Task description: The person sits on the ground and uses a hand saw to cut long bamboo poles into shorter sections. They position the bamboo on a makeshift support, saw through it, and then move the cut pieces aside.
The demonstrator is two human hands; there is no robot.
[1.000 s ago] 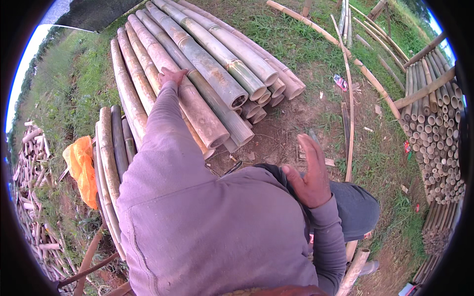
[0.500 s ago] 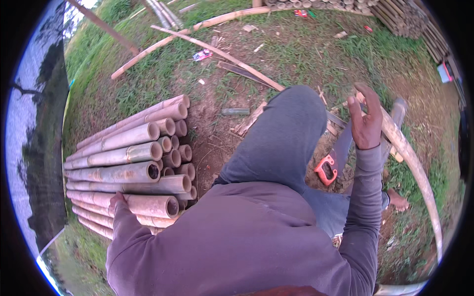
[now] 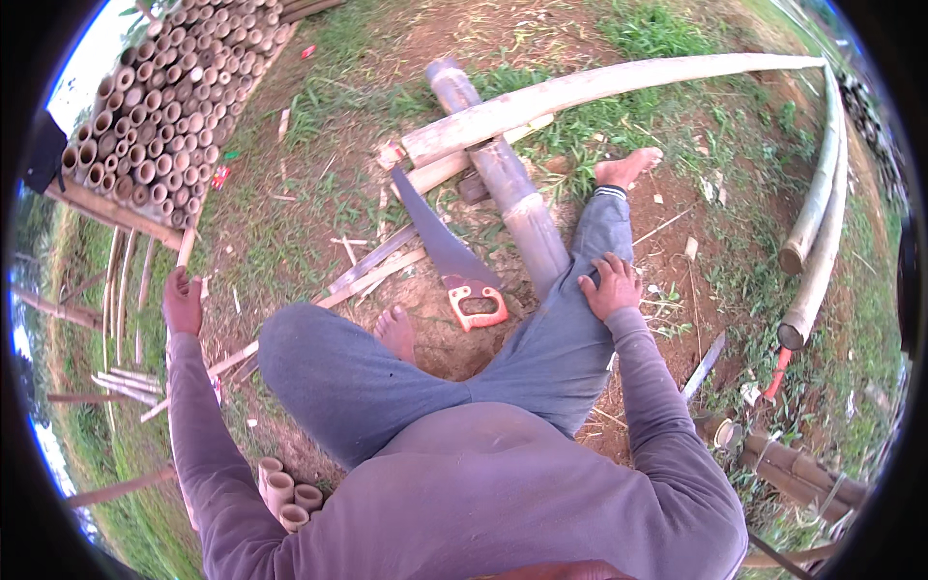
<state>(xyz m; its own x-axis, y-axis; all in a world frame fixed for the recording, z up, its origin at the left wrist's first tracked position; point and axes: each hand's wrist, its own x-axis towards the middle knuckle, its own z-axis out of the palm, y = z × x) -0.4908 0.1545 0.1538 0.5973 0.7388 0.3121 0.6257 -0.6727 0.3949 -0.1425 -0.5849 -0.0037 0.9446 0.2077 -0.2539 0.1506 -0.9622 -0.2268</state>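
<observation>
My left hand [image 3: 182, 302] is raised out to the left, thumb apart from bent fingers. A pale stick end shows just above its fingertips, and I cannot make out whether they touch; nothing plainly sits in the hand. My right hand [image 3: 611, 286] lies with spread fingers on my grey-blue trouser leg [image 3: 556, 338]. Between my legs a handsaw [image 3: 447, 244] with an orange handle lies on the dirt, its blade pointing away. Beyond it, a long pale bamboo pole [image 3: 541, 104] rests across a thick greyish bamboo log [image 3: 522, 208].
A big stack of bamboo pieces [image 3: 159, 116] stands far left, cut ends facing me. Short bamboo pieces [image 3: 282, 493] stand by my left elbow. To the right lie two bamboo poles [image 3: 822, 232], a bare blade [image 3: 704, 365], a red-orange handle [image 3: 776, 375] and tied bamboo [image 3: 802, 474].
My view has swung to the right. My left hand has come off the bamboo pile and now hangs in the air. My right hand has come down from the air onto my leg.
</observation>
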